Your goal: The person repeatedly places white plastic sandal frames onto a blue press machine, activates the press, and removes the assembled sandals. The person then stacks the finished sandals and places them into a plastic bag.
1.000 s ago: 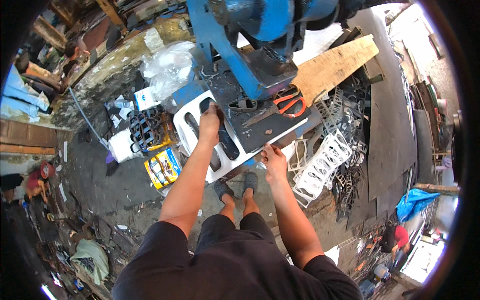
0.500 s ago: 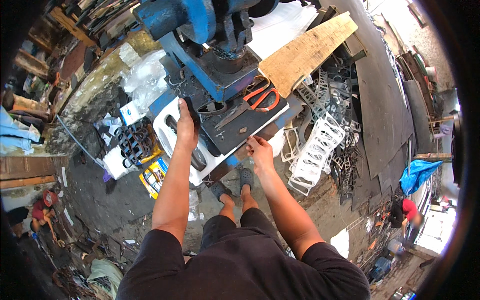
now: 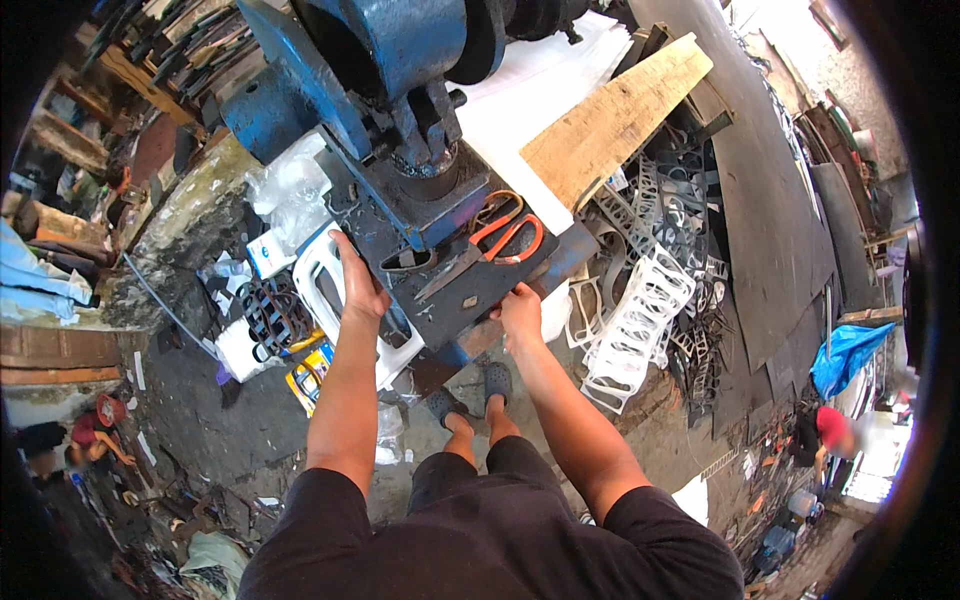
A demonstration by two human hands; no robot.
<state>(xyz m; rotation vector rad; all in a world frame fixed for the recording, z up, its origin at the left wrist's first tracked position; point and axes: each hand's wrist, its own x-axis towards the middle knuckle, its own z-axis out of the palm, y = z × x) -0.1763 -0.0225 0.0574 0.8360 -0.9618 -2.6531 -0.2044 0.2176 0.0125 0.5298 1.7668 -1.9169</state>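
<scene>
Two bare hands at a dark cutting board [image 3: 430, 315] beneath a blue press [image 3: 400, 40].
The left hand [image 3: 362, 285] lies along the board's left side, over a white cut-out sheet [image 3: 310, 275]; the visible digits are extended, the others hidden, so whether they grip the sheet cannot be told. The right hand [image 3: 518, 318] is at the board's near right edge, fingers curled nearly closed; whether they pinch the edge is unclear. Scissors [image 3: 507, 240] with orange handles rest on the board, near the press. A wooden plank [image 3: 620, 125] lies beyond; white openwork pieces [image 3: 640, 325] are heaped to the right.
</scene>
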